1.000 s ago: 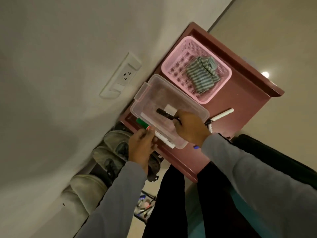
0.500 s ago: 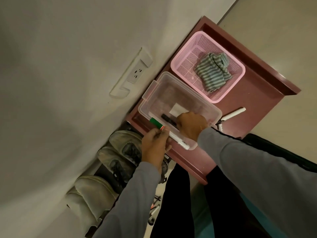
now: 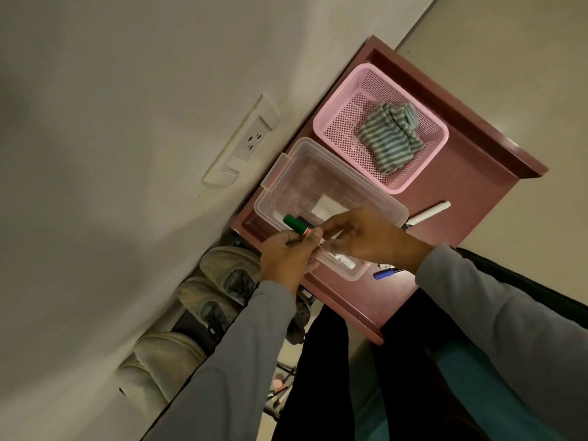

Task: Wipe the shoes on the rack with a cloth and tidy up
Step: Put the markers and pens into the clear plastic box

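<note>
A striped grey-green cloth (image 3: 389, 140) lies crumpled in a pink mesh basket (image 3: 331, 122) on top of the dark red shoe rack (image 3: 471, 192). Beside it stands a clear plastic box (image 3: 318, 183) with a black marker (image 3: 304, 221) inside. My left hand (image 3: 286, 259) grips a white marker with a green cap (image 3: 297, 225) over the box's near corner. My right hand (image 3: 366, 237) meets it there, fingertips pinched on the same marker's body. Pale worn shoes (image 3: 229, 268) sit on the shelf below.
A white marker (image 3: 429, 213) and a blue-capped marker (image 3: 385, 274) lie loose on the rack top near my right wrist. A wall socket (image 3: 251, 141) is on the wall to the left. More shoes (image 3: 159, 354) line the lower shelf; small items lie on the floor (image 3: 280, 393).
My right hand let the black marker go inside the clear box and drew back to the green-capped marker. My left hand lifted that marker slightly over the box corner.
</note>
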